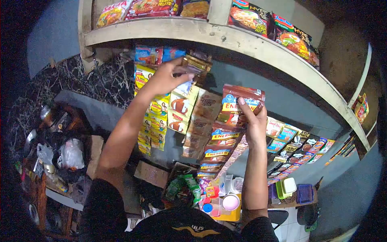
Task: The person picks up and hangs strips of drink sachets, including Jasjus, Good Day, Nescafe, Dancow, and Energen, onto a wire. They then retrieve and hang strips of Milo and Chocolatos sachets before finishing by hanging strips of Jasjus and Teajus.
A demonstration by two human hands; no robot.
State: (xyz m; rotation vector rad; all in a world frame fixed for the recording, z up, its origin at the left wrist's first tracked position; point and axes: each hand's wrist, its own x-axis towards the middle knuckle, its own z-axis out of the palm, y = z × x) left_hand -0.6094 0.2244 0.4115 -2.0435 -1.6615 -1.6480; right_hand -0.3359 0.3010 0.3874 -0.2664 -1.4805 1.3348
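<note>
My right hand (254, 121) grips the top of a hanging strip of Energen drink sachets (219, 136), thumb across the front of the uppermost packet. The strip hangs down in several brown, white and blue sections. Higher and to the left, my left hand (167, 78) is closed at the top of the sachet rows, fingers around a brown and gold sachet (197, 63). Just below that hand hang cream sachets with a cup picture (178, 105) and brown Creamy Latte sachets (201, 125). Yellow Dancow sachets (157, 121) hang beside my left forearm.
Overhead runs a pale shelf edge (193, 31) bearing instant noodle packs (250, 18). More sachet strips (298, 149) hang at right. Below stand a pink-topped tub (231, 202), a cardboard box (151, 174) and green packets (183, 185). Plastic bags (72, 154) lie at lower left.
</note>
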